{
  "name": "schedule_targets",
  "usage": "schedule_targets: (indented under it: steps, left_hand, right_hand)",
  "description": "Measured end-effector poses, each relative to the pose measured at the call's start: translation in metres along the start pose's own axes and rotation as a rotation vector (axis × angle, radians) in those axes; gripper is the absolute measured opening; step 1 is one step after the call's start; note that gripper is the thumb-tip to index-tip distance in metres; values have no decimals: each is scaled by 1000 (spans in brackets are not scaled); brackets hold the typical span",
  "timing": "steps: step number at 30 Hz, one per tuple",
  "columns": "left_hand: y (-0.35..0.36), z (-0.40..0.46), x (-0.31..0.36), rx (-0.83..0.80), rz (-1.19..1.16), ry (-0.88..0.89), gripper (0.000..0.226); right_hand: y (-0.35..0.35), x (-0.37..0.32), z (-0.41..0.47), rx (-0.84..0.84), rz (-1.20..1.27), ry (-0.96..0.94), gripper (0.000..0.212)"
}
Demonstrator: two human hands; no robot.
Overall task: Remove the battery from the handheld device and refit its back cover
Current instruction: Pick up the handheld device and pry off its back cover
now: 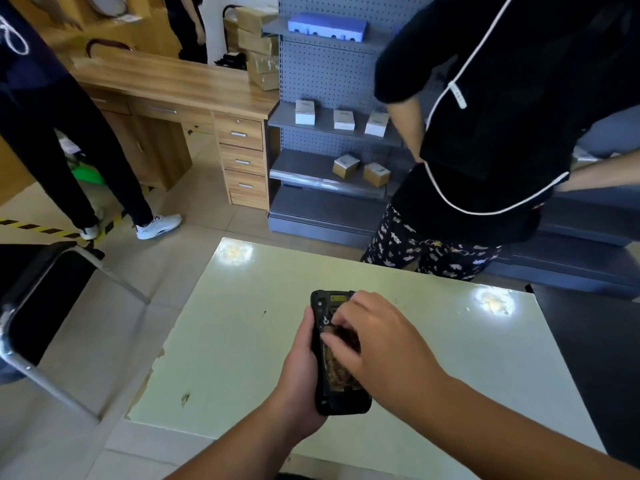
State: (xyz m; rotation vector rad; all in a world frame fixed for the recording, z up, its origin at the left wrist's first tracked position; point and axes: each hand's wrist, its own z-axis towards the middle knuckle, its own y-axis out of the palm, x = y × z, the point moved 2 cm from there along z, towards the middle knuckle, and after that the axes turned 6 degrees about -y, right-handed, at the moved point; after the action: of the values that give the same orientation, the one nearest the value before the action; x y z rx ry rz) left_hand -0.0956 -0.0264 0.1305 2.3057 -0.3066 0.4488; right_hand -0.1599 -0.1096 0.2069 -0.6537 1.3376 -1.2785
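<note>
A black rugged handheld device [325,393] is held above the pale green table [225,341], its back side facing up. My left hand [298,375] wraps around its left edge and lower end. My right hand [374,337] lies over the device's upper middle, fingertips pressed near a small round latch and a brownish glossy panel on the back. A yellow label shows at the device's top end. The right hand hides most of the back, so I cannot tell whether the cover or the battery is what its fingers touch.
A person in a black top and patterned shorts [478,168] stands at the table's far edge. Another person's legs [104,188] are at the left by a wooden desk [194,98]. A grey pegboard shelf [329,133] holds small boxes. A black chair [41,299] stands left.
</note>
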Motion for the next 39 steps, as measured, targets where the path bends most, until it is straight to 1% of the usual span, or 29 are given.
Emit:
schedule_targets:
  steps: [6,11,16,23,27,31,36,39]
  left_hand:
    - [-4,3,1,13,11,-17,72]
    - [-9,7,-4,11,0,-11,69]
    - [-13,14,-11,16,3,-21,67]
    - [-18,26,-10,43,-44,-55,68]
    - [-20,32,-10,47,-86,-73,71]
    - [-23,34,-8,59,-80,-99,71]
    - [-25,33,-1,62,-74,-105,61]
    - [-25,31,1,68,-68,-104,60]
  right_hand:
    - [2,4,-9,-34,-55,13,25]
    - [8,9,-6,-118,-51,0,19]
    - [17,10,-1,-165,-65,62,11]
    - [40,13,3,-187,-40,136,13]
    - [47,17,5,-185,-31,155,10]
    - [53,14,5,-194,-76,124,14]
    - [64,4,15,-80,-8,172,17]
    - [66,3,20,-63,44,186,14]
